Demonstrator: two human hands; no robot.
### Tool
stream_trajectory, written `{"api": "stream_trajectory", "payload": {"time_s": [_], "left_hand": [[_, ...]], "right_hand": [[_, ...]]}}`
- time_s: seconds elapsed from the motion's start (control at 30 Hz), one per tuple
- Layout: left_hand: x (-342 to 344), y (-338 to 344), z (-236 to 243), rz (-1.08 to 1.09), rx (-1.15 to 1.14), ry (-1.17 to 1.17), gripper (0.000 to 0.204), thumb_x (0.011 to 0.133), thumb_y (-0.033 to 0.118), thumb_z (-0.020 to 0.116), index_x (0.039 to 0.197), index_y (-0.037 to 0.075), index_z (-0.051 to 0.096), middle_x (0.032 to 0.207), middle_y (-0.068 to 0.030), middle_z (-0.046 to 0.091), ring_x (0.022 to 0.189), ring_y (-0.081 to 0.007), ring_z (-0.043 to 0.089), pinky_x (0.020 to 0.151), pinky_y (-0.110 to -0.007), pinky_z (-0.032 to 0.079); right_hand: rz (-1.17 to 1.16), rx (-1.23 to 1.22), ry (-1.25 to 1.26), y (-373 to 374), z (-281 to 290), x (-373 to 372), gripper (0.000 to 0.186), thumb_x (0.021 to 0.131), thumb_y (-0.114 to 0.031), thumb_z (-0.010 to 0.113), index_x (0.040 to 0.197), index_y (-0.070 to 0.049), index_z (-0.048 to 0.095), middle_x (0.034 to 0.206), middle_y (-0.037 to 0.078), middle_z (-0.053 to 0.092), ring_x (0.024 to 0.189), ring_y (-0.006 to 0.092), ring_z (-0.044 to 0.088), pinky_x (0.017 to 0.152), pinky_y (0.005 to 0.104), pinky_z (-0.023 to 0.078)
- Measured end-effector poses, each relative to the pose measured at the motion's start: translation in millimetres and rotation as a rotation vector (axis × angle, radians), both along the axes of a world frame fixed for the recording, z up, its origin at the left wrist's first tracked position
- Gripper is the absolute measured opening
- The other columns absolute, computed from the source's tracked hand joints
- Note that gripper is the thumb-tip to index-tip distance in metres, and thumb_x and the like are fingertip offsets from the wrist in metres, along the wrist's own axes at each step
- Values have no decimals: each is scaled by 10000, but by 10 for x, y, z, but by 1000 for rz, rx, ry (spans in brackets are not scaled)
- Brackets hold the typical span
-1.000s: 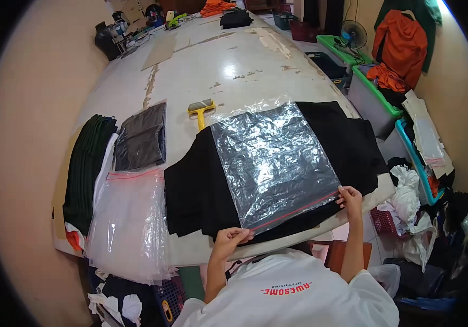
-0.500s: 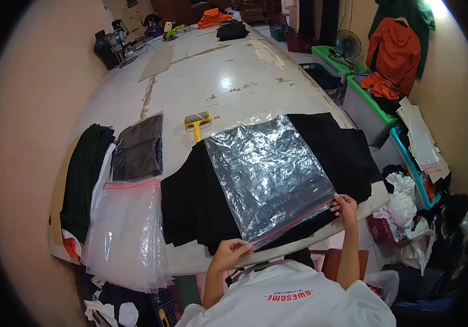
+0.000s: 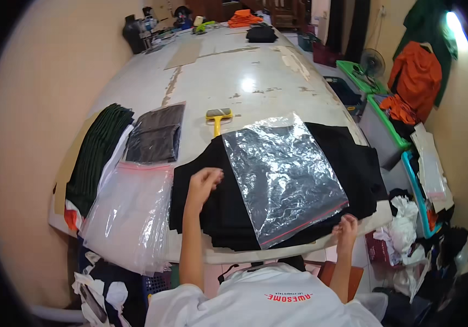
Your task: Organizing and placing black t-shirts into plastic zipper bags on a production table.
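A clear plastic bag with a red strip along its near edge lies flat over a stack of folded black garments. My left hand hovers above the garments to the left of the bag, fingers loosely bent and holding nothing. Just off the bag's near right corner is my right hand, its fingers half curled, also with nothing visible in them. To the left, more clear plastic bags are piled, hanging over the table's front edge. A packed dark garment rests beyond them.
A yellow-handled lint roller lies beyond the garments on the worn white table. Dark green folded clothes stand at the left edge. Bins with green lids and heaped white cloth line the right side.
Both hands have let go of the bag's near corners. My left hand has moved up and leftward over the black garments; the right has dropped slightly away. The whole view has shifted a little.
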State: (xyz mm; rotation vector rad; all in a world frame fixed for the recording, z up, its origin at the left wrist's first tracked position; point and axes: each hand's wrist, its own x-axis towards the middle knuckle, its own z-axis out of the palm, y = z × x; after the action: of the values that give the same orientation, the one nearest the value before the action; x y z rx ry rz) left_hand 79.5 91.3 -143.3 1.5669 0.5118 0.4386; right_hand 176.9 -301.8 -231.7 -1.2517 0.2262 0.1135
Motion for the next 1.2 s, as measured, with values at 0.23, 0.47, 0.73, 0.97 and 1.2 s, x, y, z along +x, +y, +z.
{"api": "stream_trajectory", "payload": {"time_s": [0.23,0.47,0.73,0.97,1.2], "left_hand": [[1080,939,-529,479,410,218,336,703,334,660,787,9,636,772,-117,633,711,-225,607,666,-314,473],[1496,1130,-529,364,313,475,448,632,450,664,816,42,656,845,-123,636,817,-266,604,728,-354,466],[1577,1287,-714,337,12,277,195,640,190,704,724,21,658,680,-36,615,594,-133,557,576,-254,435],[1320,1406,-293,200,-169,250,118,687,216,649,703,110,599,638,23,551,534,-96,450,547,-297,337],[797,1514,558,267,-64,170,134,700,309,632,735,201,561,716,86,529,616,-34,469,512,-222,306]], "right_hand": [[731,-267,328,651,466,-707,335,832,-304,543,834,30,570,684,95,601,518,142,566,491,230,472],[665,-270,334,830,220,-827,332,803,-329,590,780,2,573,667,82,611,506,118,573,452,208,459],[626,-104,294,798,-25,-841,229,811,-230,596,888,-17,565,729,72,617,550,97,576,478,202,478],[638,-104,286,887,135,-803,194,818,-221,582,840,-28,578,723,54,611,548,89,568,469,194,453],[699,-70,222,1121,359,-607,200,822,-221,578,805,-22,561,676,63,601,530,100,575,472,194,460]]}}
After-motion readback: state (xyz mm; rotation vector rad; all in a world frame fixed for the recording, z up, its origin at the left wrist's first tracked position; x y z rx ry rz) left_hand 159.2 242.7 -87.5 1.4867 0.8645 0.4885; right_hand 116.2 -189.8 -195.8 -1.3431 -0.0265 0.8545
